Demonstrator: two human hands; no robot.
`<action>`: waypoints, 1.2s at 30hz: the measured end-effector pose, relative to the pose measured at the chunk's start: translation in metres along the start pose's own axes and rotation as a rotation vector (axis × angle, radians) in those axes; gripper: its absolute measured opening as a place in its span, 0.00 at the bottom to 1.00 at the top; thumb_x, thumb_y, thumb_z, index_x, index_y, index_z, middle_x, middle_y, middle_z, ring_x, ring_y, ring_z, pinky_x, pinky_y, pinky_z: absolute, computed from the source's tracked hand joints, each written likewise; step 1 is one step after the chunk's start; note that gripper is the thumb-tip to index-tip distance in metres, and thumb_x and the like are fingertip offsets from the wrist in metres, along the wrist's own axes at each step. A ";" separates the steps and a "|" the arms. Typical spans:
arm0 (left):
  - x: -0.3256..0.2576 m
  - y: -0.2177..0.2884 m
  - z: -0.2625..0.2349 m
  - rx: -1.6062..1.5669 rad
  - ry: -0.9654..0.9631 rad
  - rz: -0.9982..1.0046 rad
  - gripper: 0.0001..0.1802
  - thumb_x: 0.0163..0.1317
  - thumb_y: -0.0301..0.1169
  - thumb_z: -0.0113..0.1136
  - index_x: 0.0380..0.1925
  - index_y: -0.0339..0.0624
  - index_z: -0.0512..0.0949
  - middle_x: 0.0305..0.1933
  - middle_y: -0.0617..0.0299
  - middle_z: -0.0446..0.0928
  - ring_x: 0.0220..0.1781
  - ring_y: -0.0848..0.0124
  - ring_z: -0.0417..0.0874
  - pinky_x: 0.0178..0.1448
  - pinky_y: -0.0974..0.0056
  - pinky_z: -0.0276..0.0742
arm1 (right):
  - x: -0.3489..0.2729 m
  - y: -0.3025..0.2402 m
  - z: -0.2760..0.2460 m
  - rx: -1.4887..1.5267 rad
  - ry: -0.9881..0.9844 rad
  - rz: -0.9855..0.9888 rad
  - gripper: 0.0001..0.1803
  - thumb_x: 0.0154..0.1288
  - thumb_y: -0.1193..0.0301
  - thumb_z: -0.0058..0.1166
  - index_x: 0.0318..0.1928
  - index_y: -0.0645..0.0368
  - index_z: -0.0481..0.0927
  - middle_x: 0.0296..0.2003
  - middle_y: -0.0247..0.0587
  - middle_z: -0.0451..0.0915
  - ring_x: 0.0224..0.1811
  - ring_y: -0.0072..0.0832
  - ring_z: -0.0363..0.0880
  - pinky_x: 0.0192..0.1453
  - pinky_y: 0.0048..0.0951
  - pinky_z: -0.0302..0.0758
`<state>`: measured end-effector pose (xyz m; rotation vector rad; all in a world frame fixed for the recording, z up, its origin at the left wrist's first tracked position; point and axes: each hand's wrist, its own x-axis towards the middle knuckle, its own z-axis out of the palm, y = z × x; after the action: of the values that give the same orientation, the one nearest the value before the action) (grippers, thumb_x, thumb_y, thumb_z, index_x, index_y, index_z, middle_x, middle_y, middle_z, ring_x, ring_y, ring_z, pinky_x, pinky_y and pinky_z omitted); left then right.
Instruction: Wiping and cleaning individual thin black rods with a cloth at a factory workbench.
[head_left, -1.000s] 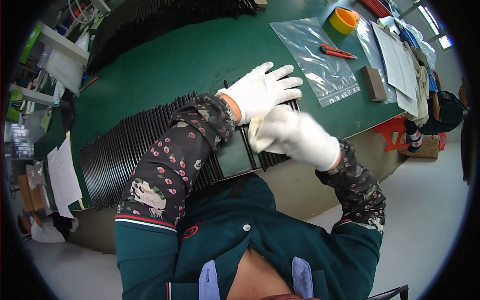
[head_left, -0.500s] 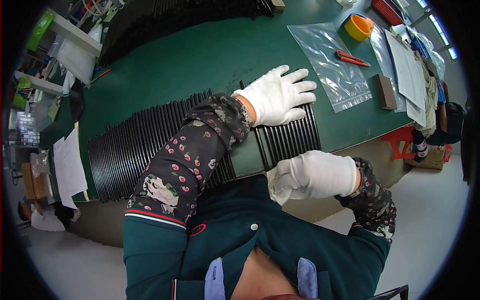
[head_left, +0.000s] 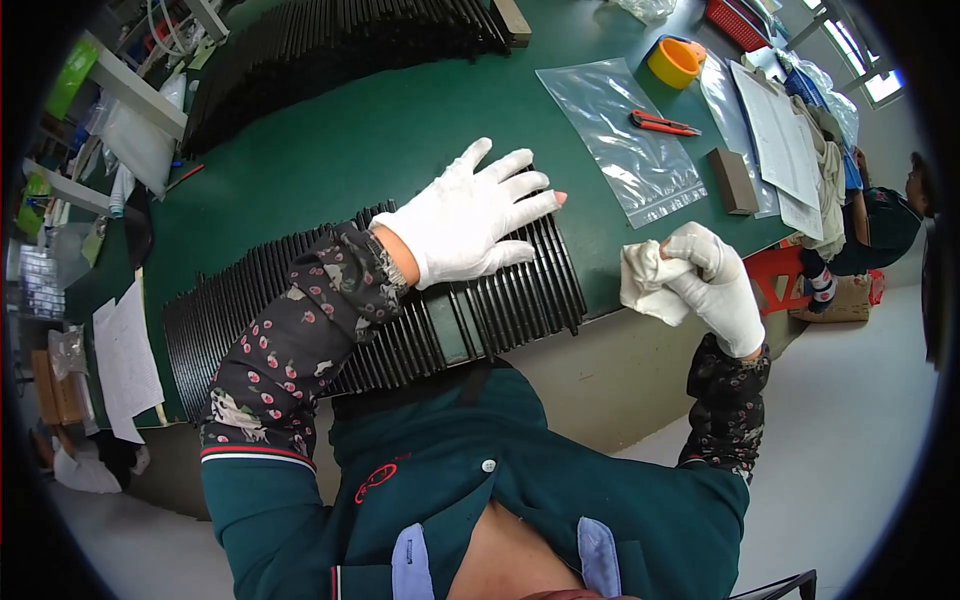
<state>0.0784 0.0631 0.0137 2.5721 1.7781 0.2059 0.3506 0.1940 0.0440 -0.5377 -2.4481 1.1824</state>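
My left hand [head_left: 468, 222], in a white glove with one bare fingertip showing, lies flat with fingers spread over a row of thin black rods. Those rods [head_left: 535, 285] sit side by side at the table's front edge. A narrow gap parts them from a longer row of similar black rods [head_left: 255, 310] on the left, partly hidden under my left forearm. My right hand [head_left: 722, 290], also gloved in white, is closed around a crumpled white cloth [head_left: 648, 285], off the right end of the rods and apart from them.
The green table [head_left: 330, 150] carries a large stack of black rods [head_left: 340, 60] at the back. To the right are a clear zip bag [head_left: 630, 160], a red utility knife [head_left: 664, 124], yellow tape [head_left: 674, 64], a brown block [head_left: 733, 181] and papers [head_left: 775, 130]. Another person [head_left: 885, 235] is at far right.
My right hand, with the cloth, has moved right and away from me, off the rods' near ends. My left hand has shifted left across the rods. The view has also shifted.
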 end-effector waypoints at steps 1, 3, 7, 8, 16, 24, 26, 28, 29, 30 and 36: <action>0.002 0.005 -0.003 -0.021 0.010 -0.023 0.33 0.61 0.46 0.56 0.64 0.45 0.65 0.70 0.54 0.61 0.73 0.53 0.58 0.73 0.41 0.53 | 0.001 0.002 0.001 0.000 0.000 -0.001 0.13 0.51 0.85 0.56 0.39 0.63 0.80 0.33 0.38 0.76 0.38 0.30 0.77 0.47 0.27 0.73; 0.007 0.013 0.004 -0.121 0.062 0.011 0.32 0.61 0.43 0.56 0.64 0.45 0.65 0.69 0.52 0.61 0.74 0.53 0.57 0.73 0.41 0.53 | 0.006 0.005 0.003 -0.002 0.019 0.004 0.14 0.50 0.86 0.55 0.39 0.63 0.80 0.34 0.38 0.77 0.39 0.30 0.77 0.47 0.26 0.73; 0.006 0.010 0.025 -0.049 0.014 0.022 0.28 0.63 0.42 0.53 0.62 0.46 0.67 0.70 0.54 0.61 0.74 0.54 0.57 0.74 0.42 0.51 | 0.023 0.001 0.023 -0.010 -0.020 -0.131 0.16 0.49 0.86 0.55 0.40 0.61 0.79 0.34 0.39 0.77 0.38 0.33 0.78 0.46 0.27 0.75; 0.006 0.009 0.025 -0.023 0.004 0.016 0.28 0.63 0.42 0.52 0.62 0.46 0.67 0.70 0.54 0.61 0.74 0.54 0.57 0.74 0.42 0.51 | 0.031 -0.001 0.032 -0.039 -0.010 -0.209 0.16 0.49 0.86 0.56 0.40 0.60 0.79 0.33 0.40 0.77 0.38 0.35 0.78 0.44 0.28 0.75; 0.003 0.011 0.024 -0.030 0.020 0.006 0.26 0.63 0.40 0.49 0.61 0.47 0.70 0.70 0.56 0.62 0.73 0.56 0.59 0.74 0.42 0.50 | 0.020 -0.008 0.035 0.129 -0.771 -0.168 0.10 0.52 0.80 0.62 0.36 0.55 0.79 0.32 0.37 0.78 0.38 0.38 0.80 0.41 0.32 0.77; 0.004 0.010 0.027 -0.034 0.024 0.030 0.26 0.64 0.41 0.49 0.62 0.48 0.68 0.70 0.56 0.62 0.74 0.55 0.58 0.74 0.41 0.49 | 0.021 -0.009 0.063 0.017 -0.515 -0.262 0.15 0.50 0.82 0.60 0.39 0.53 0.77 0.31 0.38 0.78 0.35 0.38 0.80 0.39 0.32 0.77; 0.000 0.011 0.022 -0.020 0.014 0.003 0.26 0.64 0.41 0.49 0.62 0.48 0.68 0.71 0.56 0.61 0.74 0.55 0.57 0.74 0.42 0.49 | 0.009 -0.009 0.052 0.093 -0.764 -0.297 0.13 0.50 0.82 0.59 0.36 0.53 0.79 0.29 0.34 0.78 0.35 0.33 0.81 0.37 0.29 0.78; 0.001 0.012 0.022 -0.012 -0.014 -0.002 0.26 0.64 0.41 0.49 0.62 0.48 0.68 0.71 0.56 0.61 0.74 0.56 0.57 0.75 0.42 0.49 | 0.016 -0.027 0.034 0.038 -0.852 -0.047 0.13 0.49 0.85 0.56 0.34 0.54 0.80 0.30 0.35 0.78 0.33 0.32 0.80 0.40 0.29 0.77; 0.000 0.011 0.022 -0.008 -0.014 -0.006 0.26 0.64 0.41 0.49 0.62 0.48 0.68 0.71 0.56 0.61 0.74 0.56 0.57 0.75 0.42 0.49 | 0.021 -0.018 0.040 0.246 -0.559 -0.211 0.15 0.47 0.85 0.57 0.37 0.55 0.80 0.31 0.39 0.77 0.32 0.37 0.79 0.39 0.31 0.77; 0.002 0.011 0.022 0.000 -0.014 0.001 0.26 0.64 0.41 0.49 0.62 0.48 0.68 0.71 0.55 0.61 0.74 0.56 0.57 0.74 0.42 0.49 | 0.029 -0.011 0.046 0.121 -0.356 -0.282 0.16 0.46 0.84 0.58 0.38 0.56 0.80 0.32 0.40 0.77 0.32 0.38 0.78 0.38 0.31 0.77; 0.006 0.011 0.026 -0.018 0.020 0.026 0.25 0.65 0.42 0.47 0.61 0.49 0.68 0.71 0.56 0.61 0.75 0.56 0.57 0.74 0.41 0.48 | 0.006 0.003 0.051 0.115 -0.783 -0.260 0.10 0.53 0.77 0.62 0.37 0.53 0.80 0.31 0.38 0.77 0.34 0.37 0.78 0.39 0.29 0.76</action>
<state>0.0933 0.0662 -0.0108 2.5908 1.7423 0.2476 0.3220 0.1652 0.0127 0.3527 -2.9002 1.6149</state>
